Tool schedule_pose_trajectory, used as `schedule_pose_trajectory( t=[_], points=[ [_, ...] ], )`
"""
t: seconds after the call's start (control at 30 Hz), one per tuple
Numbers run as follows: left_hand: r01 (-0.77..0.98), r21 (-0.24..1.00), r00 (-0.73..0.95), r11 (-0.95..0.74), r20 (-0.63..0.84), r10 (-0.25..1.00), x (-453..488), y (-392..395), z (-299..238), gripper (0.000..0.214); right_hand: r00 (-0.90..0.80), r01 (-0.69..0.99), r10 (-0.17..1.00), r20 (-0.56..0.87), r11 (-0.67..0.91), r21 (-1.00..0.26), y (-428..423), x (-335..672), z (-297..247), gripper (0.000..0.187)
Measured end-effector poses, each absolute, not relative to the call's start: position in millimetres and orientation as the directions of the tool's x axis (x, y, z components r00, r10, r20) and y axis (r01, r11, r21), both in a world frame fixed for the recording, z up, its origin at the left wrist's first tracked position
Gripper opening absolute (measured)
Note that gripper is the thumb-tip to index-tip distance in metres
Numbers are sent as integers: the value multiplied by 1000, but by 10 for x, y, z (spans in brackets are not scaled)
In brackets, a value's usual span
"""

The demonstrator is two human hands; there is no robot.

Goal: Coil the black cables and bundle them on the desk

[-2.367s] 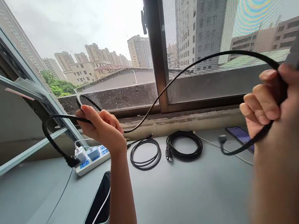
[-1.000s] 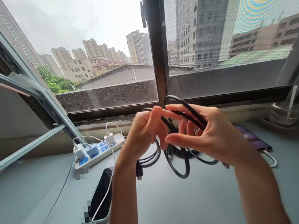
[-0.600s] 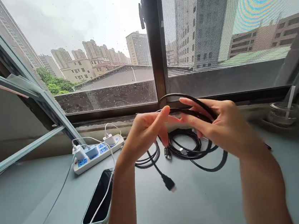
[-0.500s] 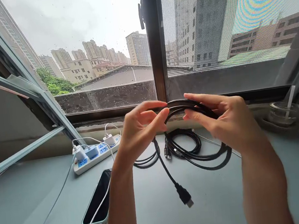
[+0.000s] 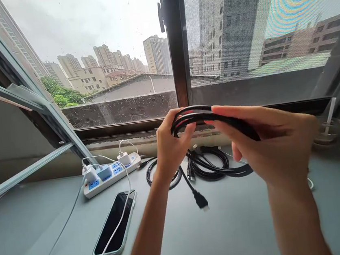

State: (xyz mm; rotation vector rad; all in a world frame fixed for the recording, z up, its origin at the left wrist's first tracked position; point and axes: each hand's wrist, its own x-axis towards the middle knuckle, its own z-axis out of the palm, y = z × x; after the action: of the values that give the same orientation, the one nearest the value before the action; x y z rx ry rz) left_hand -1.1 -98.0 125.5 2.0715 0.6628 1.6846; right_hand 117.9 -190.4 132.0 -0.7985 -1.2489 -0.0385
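Both our hands are on the black cable (image 5: 201, 117), lifted above the middle of the table (image 5: 231, 235) and wound in loose loops. Left hand (image 5: 176, 143) is curled narrow round the loops' left bend, thumb up; right hand (image 5: 276, 144) pinches the bundle between thumb and fingers. One end hangs below our left hand, its plug (image 5: 201, 200) pointing down and right.

Clutter: two coils lie on the table behind. Thin coil (image 5: 148, 180) is partly blocked by our left wrist; thick coil (image 5: 211, 177) sits to its right, and our cable's lower loops cross in front of it (same black, so edges are hard to separate there).

Left side: power strip (image 5: 104, 186) near the wall, chargers seated in it. Phone (image 5: 115, 223) lies screen up in front, well clear of our left hand, with a white cord (image 5: 121, 219) plugged into its near end and draped across the screen. A pale cord (image 5: 49, 253) runs off toward the near left.

Right side: our right hand covers part of a glass jar (image 5: 325, 140) with a white stick standing in it. Metal frame (image 5: 62, 127) leans at far left; window frame (image 5: 178, 53) stands behind everything.
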Motion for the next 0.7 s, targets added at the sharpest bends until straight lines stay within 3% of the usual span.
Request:
schedule_pose_trajectory(
  t=[0.13,0.2,0.33,0.43,0.57,0.7],
  points=[
    [-46,769,168,-637,635,754,1,-887,1219,25,541,420,208,815,773,-475,-1855,1112,1332,18],
    [-110,828,165,-550,560,812,-13,-851,1212,31,565,396,211,798,779,-486,-1791,1120,1323,19],
    [-244,875,136,-419,458,879,-121,-800,1235,45,469,427,364,805,704,-567,-1621,1241,1267,36],
    [-350,845,62,-405,452,890,-222,-819,1281,47,394,477,483,782,621,-623,-1546,1309,1227,46],
    [-384,810,6,-444,483,876,-251,-948,1338,42,367,427,551,750,616,-662,-1556,1261,1225,38],
    [-412,807,23,-423,474,880,-179,-1021,1335,41,338,216,666,665,633,-743,-1591,1207,1256,22]
  ],
)
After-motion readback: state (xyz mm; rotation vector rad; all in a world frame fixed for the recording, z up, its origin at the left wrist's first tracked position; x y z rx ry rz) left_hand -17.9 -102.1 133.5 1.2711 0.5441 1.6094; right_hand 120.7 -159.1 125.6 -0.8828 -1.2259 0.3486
